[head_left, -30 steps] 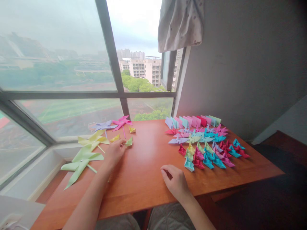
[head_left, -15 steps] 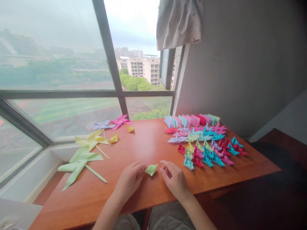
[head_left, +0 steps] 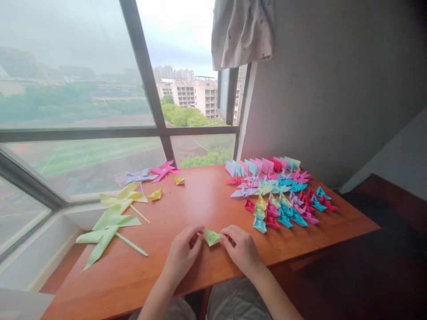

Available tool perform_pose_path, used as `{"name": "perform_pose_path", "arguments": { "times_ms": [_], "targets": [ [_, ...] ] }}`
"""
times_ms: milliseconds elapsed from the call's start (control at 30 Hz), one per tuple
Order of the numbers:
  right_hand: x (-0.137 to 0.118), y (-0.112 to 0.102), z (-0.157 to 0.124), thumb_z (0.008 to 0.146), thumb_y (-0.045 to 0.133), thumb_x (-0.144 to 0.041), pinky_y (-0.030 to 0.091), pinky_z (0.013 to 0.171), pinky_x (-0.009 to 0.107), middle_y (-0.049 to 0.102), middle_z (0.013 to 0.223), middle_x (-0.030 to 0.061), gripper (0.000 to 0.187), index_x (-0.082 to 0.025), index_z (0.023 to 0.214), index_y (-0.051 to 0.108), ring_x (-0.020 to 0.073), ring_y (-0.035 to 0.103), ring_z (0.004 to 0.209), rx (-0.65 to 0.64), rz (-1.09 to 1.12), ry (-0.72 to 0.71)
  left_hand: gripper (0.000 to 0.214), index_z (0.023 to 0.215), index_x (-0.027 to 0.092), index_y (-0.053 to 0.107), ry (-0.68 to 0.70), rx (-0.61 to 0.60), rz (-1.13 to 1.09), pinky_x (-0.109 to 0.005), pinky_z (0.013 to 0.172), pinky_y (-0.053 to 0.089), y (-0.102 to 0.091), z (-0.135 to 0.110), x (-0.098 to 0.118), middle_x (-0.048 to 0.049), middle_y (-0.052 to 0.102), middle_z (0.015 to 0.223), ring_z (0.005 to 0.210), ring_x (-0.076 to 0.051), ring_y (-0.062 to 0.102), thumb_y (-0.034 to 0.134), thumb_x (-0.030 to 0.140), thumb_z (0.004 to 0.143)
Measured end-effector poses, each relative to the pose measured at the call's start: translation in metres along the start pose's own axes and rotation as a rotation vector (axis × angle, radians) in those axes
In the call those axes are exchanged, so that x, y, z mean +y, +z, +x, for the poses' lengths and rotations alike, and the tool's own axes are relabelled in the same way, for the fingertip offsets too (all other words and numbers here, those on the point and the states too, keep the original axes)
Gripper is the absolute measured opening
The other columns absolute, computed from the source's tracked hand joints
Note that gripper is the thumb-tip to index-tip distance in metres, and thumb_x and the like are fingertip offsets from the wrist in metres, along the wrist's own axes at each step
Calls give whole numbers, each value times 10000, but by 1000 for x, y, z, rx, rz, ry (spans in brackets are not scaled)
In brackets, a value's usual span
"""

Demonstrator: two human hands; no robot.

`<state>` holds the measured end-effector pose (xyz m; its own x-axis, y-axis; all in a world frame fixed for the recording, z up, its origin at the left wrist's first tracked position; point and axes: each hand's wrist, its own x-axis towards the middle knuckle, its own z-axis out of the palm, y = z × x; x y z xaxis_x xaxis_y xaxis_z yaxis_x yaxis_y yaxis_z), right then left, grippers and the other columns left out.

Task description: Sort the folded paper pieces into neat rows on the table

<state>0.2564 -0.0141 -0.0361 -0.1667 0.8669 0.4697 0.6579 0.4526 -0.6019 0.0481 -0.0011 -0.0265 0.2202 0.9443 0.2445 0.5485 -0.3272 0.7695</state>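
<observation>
Your left hand [head_left: 182, 253] and right hand [head_left: 242, 249] sit close to the tabletop's [head_left: 207, 200] near edge, fingers curled. Each pinches one end of the green folded paper piece [head_left: 211, 237], the left hand at its left corner and the right hand at its right. The piece rests low on the wood between your fingertips.

Ahead of your hands lies a wide strip of bare wood running to the window edge. To your left, the green pinwheel [head_left: 106, 226] overhangs the tabletop's left edge, with the yellow pinwheel [head_left: 125, 195] just behind it. To your right, the spread of coloured folded pieces [head_left: 280, 195] begins near your right hand and reaches the far corner by the wall.
</observation>
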Motion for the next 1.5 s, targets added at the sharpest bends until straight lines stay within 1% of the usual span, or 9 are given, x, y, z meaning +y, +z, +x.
{"name": "perform_pose_path", "arguments": {
  "times_ms": [300, 500, 600, 767, 867, 967, 1067, 1167, 1500],
  "targets": [
    [-7, -3, 1, 928, 517, -190, 468, 730, 246, 660, 808, 21, 149, -219, 898, 659, 149, 622, 774, -61, -33, -78, 250, 1049, 194, 684, 24, 3, 42, -288, 684, 514, 0, 1, 0, -51, 711, 831, 704, -181, 637, 521, 272, 875],
    [-3, -15, -4, 942, 495, -194, 507, 727, 246, 682, 839, 42, 182, -215, 917, 674, 150, 643, 790, 129, -11, -71, 248, 1064, 199, 667, 36, -26, 37, -293, 685, 510, 0, 0, 1, -63, 711, 880, 720, -181, 639, 501, 258, 890],
    [15, -49, -11, 944, 500, -218, 530, 726, 257, 695, 857, 55, 180, -208, 920, 678, 153, 657, 775, 279, -84, -55, 244, 1054, 195, 671, 45, -23, 40, -289, 678, 508, -1, 0, 2, -67, 709, 881, 714, -179, 638, 501, 245, 886],
    [79, -148, -28, 914, 560, -349, 521, 753, 292, 721, 939, 81, 205, -207, 926, 707, 196, 676, 828, 514, -425, 36, 233, 1034, 202, 680, 48, -18, 52, -280, 670, 505, -1, 0, 4, -57, 707, 868, 707, -180, 637, 513, 250, 879],
    [130, -201, -46, 902, 527, -433, 493, 709, 306, 724, 949, 92, 310, -188, 942, 712, 191, 661, 729, 567, -631, 162, 227, 1026, 202, 674, 54, -22, 64, -280, 682, 504, -1, 0, 4, -58, 702, 881, 715, -180, 638, 505, 257, 886],
    [174, -231, -67, 892, 473, -465, 450, 625, 313, 727, 898, 89, 365, -186, 917, 708, 198, 647, 679, 541, -736, 252, 224, 1022, 203, 674, 59, -21, 69, -279, 681, 503, -1, 0, 4, -57, 696, 877, 712, -181, 637, 507, 265, 887],
    [204, -240, -82, 870, 467, -472, 432, 598, 317, 728, 905, 84, 359, -207, 901, 708, 213, 650, 697, 469, -752, 287, 223, 1020, 203, 675, 59, -20, 69, -280, 676, 502, 0, 0, 4, -56, 691, 866, 706, -183, 634, 509, 271, 888],
    [220, -238, -88, 852, 482, -462, 429, 587, 318, 727, 898, 85, 334, -221, 892, 709, 217, 647, 698, 418, -725, 306, 223, 1025, 199, 669, 58, -29, 73, -284, 685, 500, -1, 0, 3, -60, 689, 876, 719, -185, 634, 501, 267, 896],
    [233, -230, -84, 840, 495, -419, 440, 587, 301, 720, 925, 75, 314, -209, 937, 707, 202, 650, 700, 329, -688, 363, 232, 1026, 184, 664, 59, -41, 85, -297, 703, 497, -2, 0, 6, -70, 687, 890, 750, -191, 633, 482, 257, 902]
  ]
}}
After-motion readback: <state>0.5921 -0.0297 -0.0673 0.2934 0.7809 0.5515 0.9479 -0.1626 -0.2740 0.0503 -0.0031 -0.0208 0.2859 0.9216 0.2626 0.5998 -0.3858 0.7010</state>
